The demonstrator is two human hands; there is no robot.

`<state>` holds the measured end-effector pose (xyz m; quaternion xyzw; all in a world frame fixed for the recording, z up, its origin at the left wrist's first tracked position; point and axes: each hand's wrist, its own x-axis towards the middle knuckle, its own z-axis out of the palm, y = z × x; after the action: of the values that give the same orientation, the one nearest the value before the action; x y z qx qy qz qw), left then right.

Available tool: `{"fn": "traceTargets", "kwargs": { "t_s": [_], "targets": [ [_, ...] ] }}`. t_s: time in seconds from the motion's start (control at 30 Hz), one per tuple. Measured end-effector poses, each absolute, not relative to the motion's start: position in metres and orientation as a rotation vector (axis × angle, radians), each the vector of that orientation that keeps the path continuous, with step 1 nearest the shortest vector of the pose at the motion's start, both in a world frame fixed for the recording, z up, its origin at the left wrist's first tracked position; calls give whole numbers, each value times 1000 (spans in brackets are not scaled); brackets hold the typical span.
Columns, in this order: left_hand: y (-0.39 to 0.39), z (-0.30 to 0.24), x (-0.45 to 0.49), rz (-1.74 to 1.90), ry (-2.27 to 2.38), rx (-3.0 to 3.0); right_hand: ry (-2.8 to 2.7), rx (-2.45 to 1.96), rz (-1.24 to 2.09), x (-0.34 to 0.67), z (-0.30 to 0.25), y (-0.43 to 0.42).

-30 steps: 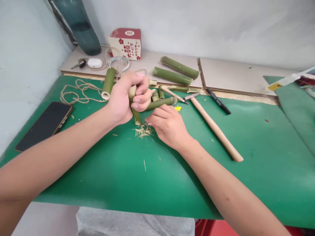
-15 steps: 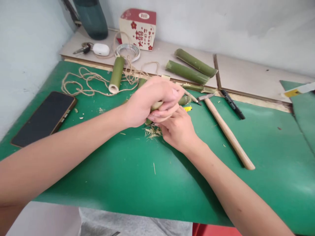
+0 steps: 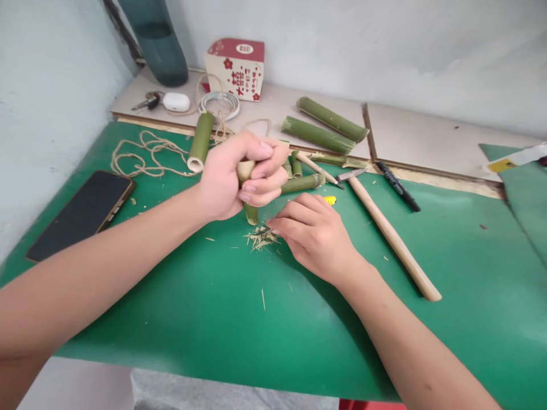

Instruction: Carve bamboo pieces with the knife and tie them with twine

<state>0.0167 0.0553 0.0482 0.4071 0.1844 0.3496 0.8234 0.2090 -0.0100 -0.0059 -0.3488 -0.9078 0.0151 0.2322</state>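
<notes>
My left hand [image 3: 239, 176] is closed in a fist around a thin green bamboo piece [image 3: 250, 213], held upright with its lower end touching the green mat [image 3: 213, 307]. My right hand [image 3: 314, 233] rests on the mat just right of that end, its fingertips pinched at something small I cannot make out, above a small pile of pale bamboo shavings [image 3: 258, 238]. Short bamboo pieces [image 3: 302, 183] lie just behind both hands.
A hammer [image 3: 391, 236] lies to the right, a black pen [image 3: 398, 186] beyond it. A phone [image 3: 83, 210], twine [image 3: 145, 154] and a bamboo tube [image 3: 200, 142] lie left. Two long bamboo pieces [image 3: 318, 135], a red-and-white box [image 3: 236, 69], an earbud case [image 3: 176, 101] and a dark bottle [image 3: 158, 42] sit behind.
Half a second ago my two hands were pressed together over the bamboo piece. Now the right hand has dropped away to the mat and the left again holds the piece upright.
</notes>
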Motion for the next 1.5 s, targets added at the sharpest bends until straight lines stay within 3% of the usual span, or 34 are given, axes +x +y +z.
{"fn": "traceTargets", "kwargs": {
  "t_s": [0.23,0.53,0.8,1.0,1.3,1.5],
  "targets": [
    [59,46,19,756,342,923,-2337,-962,14,218,-4,-7],
    [68,85,4,937,451,804,-2254,-1362,12,233,-8,-1],
    [81,90,-13,1183,448,389,-2268,-1576,32,238,-12,6],
    [89,75,-11,1245,574,157,-2231,-1602,65,237,-8,3],
    [86,83,-8,1294,643,272,-2192,-1666,-17,244,-11,8],
    [85,84,-9,1311,634,273,-2050,-1396,20,239,-10,4]
  ]
}}
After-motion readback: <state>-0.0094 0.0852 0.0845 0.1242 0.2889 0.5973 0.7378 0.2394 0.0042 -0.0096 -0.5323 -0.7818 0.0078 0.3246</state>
